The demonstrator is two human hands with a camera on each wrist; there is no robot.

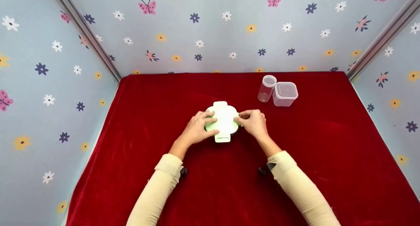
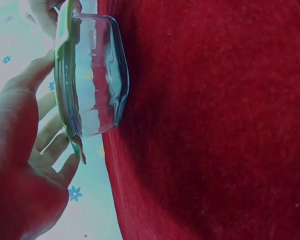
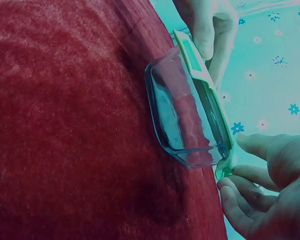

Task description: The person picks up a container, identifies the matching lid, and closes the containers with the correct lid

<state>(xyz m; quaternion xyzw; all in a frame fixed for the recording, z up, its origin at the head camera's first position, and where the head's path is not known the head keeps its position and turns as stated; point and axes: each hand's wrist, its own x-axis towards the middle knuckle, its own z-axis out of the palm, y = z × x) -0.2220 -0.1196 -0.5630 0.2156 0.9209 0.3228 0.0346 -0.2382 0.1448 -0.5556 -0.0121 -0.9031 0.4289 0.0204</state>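
A pale green lid point(image 1: 225, 120) with flaps at its sides covers a clear glass food container point(image 2: 97, 75) on the red cloth. My left hand point(image 1: 198, 127) rests on the lid's left part, its fingers spread over the top and edge. At the lid's right side, my right hand point(image 1: 254, 122) pinches a side flap point(image 3: 223, 170) between thumb and fingers. In the right wrist view this flap points outward and down from the rim. The flap nearest me point(image 1: 222, 138) sticks out from the lid. Lid glare hides the contents from above.
Behind and to the right stand a clear round jar point(image 1: 266, 89) and a squarish plastic tub point(image 1: 284, 94), side by side. Red cloth point(image 1: 164, 101) covers the table, and flower-patterned panels point(image 1: 216, 32) enclose it at the back and sides.
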